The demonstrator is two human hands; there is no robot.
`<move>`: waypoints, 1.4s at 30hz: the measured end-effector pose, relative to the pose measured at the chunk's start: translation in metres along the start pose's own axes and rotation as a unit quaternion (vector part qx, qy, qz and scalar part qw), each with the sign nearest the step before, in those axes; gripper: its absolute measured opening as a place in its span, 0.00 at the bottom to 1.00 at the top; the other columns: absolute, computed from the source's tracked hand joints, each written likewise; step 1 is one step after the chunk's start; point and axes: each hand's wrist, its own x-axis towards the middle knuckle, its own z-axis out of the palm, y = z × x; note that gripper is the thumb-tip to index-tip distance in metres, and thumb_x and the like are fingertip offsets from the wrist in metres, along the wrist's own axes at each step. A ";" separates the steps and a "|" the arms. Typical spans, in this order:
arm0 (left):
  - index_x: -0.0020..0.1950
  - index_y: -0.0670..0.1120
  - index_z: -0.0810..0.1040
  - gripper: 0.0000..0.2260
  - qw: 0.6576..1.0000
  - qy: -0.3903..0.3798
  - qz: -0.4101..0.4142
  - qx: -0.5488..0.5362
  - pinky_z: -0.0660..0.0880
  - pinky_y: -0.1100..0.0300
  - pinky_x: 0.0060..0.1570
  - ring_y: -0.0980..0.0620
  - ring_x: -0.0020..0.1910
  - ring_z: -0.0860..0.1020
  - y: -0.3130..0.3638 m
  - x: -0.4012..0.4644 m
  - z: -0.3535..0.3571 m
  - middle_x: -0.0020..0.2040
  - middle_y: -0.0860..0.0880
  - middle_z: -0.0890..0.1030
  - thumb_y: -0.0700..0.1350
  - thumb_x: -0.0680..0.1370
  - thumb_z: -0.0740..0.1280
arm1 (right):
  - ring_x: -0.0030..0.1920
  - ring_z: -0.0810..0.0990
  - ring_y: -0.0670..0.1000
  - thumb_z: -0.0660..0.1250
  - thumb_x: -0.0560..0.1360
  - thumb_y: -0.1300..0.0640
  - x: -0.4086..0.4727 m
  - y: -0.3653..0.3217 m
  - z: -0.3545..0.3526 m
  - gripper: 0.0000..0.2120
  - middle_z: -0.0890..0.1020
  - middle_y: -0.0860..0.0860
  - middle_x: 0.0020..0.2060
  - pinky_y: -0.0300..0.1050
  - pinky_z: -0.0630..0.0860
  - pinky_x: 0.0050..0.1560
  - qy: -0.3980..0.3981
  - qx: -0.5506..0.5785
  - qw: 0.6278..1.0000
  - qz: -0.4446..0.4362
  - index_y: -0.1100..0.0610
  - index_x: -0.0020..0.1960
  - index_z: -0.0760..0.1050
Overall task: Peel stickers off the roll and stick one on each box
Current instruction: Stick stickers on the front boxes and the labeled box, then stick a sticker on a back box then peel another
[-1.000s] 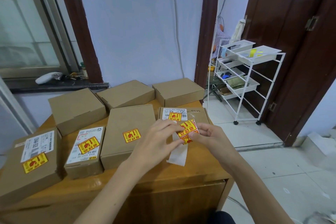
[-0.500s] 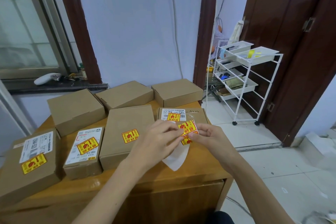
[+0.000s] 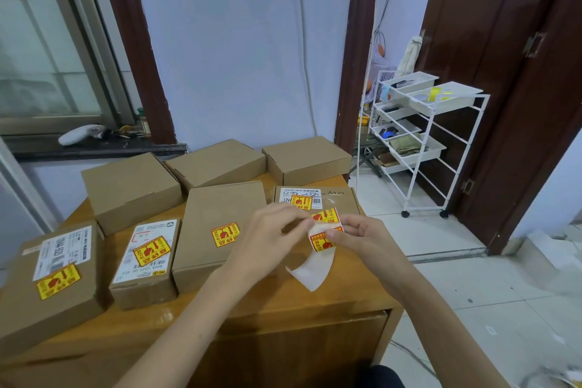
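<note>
Pinching a yellow-and-red sticker strip (image 3: 326, 230) between them, the left hand (image 3: 267, 239) and right hand (image 3: 362, 239) are gripping it while its white backing (image 3: 311, 271) is curling downward.

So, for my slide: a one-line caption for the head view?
Both hands peel a yellow sticker from its strip; four boxes labelled, three bare.

matt cardboard boxes (image 3: 220, 220) on a glossy varnished wooden table (image 3: 283, 305).
</note>
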 end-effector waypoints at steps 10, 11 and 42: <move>0.50 0.53 0.83 0.06 0.971 0.048 -0.152 -0.177 0.80 0.57 0.45 0.59 0.46 0.80 -0.003 0.014 0.004 0.43 0.59 0.83 0.50 0.78 0.66 | 0.47 0.86 0.41 0.68 0.76 0.58 0.010 0.002 -0.002 0.09 0.88 0.44 0.43 0.29 0.78 0.43 0.011 0.012 1.000 -0.017 0.49 0.54 0.81; 0.50 0.53 0.83 0.06 0.969 0.052 -0.157 -0.184 0.80 0.57 0.43 0.58 0.45 0.80 -0.004 0.017 0.005 0.43 0.58 0.83 0.50 0.78 0.66 | 0.46 0.86 0.41 0.68 0.76 0.58 0.011 0.002 -0.003 0.09 0.88 0.44 0.42 0.29 0.78 0.43 0.011 0.012 1.000 -0.021 0.48 0.53 0.81; 0.46 0.49 0.83 0.04 0.949 0.093 -0.238 -0.184 0.75 0.57 0.45 0.52 0.41 0.79 -0.129 0.179 0.055 0.42 0.51 0.84 0.45 0.77 0.68 | 0.44 0.87 0.46 0.69 0.76 0.59 0.122 0.013 -0.028 0.10 0.88 0.52 0.45 0.31 0.79 0.38 0.048 0.023 0.999 -0.002 0.59 0.56 0.81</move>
